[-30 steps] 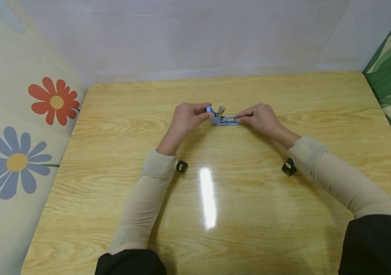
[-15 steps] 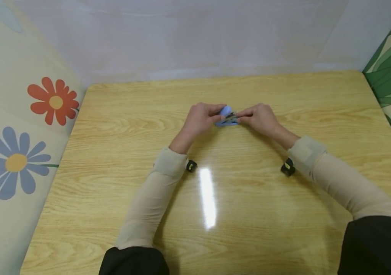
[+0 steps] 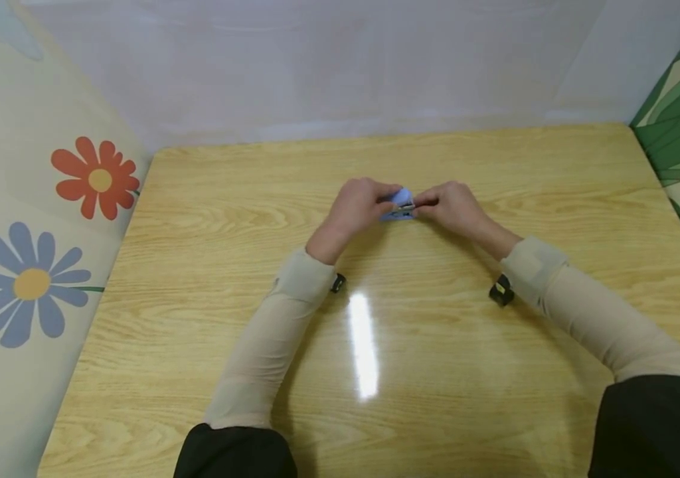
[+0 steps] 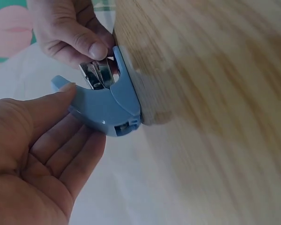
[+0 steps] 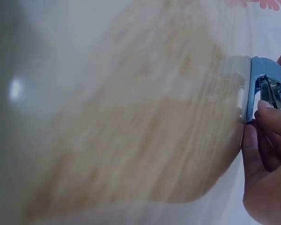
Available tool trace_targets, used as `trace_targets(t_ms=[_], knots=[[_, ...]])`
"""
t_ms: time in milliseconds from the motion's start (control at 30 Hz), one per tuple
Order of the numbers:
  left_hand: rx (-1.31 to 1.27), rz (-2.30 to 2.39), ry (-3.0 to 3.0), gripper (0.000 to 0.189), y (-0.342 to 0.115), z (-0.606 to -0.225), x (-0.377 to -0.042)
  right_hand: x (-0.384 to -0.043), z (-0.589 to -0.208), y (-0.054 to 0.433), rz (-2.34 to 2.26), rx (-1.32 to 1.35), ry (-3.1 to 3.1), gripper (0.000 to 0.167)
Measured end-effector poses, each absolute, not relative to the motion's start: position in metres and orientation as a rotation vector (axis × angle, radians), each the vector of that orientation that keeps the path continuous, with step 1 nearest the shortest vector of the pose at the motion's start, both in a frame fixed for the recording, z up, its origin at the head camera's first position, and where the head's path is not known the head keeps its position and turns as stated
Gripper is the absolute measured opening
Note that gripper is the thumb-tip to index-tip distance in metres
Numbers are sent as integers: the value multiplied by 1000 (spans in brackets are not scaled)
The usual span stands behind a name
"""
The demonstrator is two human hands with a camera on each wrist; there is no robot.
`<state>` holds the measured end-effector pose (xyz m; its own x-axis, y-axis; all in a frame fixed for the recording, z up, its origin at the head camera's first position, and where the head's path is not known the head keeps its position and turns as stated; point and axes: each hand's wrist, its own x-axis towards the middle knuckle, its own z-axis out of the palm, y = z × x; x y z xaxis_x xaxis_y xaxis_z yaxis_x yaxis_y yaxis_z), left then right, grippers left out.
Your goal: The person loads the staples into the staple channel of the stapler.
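A small light-blue stapler stands on the wooden table, its cover tilted up from the base and metal parts showing between them. My left hand grips the cover, thumb on its upper side and fingers beneath, as the left wrist view shows. At the other end, my right hand pinches the stapler's front, its thumb and fingertips right at the metal magazine and base. In the head view the fingers of both hands hide much of the stapler.
The wood-grain table stretches from the person to a pale wall behind it. A black wrist camera hangs by the right cuff, another by the left. Painted flowers mark the left wall.
My left hand has moved right, swinging the stapler's cover over towards the front end and down nearer the base. The right hand has stayed in place, pinching the front.
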<state>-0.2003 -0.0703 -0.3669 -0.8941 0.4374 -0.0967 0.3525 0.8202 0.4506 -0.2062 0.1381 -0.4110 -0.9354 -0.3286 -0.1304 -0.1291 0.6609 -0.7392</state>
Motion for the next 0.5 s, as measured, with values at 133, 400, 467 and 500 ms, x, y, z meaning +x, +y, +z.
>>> trace_targets(t_ms=[133, 400, 467, 500], knots=[[653, 497, 2842, 38, -64, -367, -199, -206, -413, 137, -1124, -398, 2647, 22], [734, 187, 2889, 25, -50, -364, -196, -205, -415, 136, -1132, -425, 2728, 20], [757, 108, 2891, 22, -46, -364, -195, -204, -415, 135, -1130, -429, 2737, 20], [769, 78, 2890, 20, -45, -364, -195, -204, -415, 135, -1132, -428, 2739, 20]])
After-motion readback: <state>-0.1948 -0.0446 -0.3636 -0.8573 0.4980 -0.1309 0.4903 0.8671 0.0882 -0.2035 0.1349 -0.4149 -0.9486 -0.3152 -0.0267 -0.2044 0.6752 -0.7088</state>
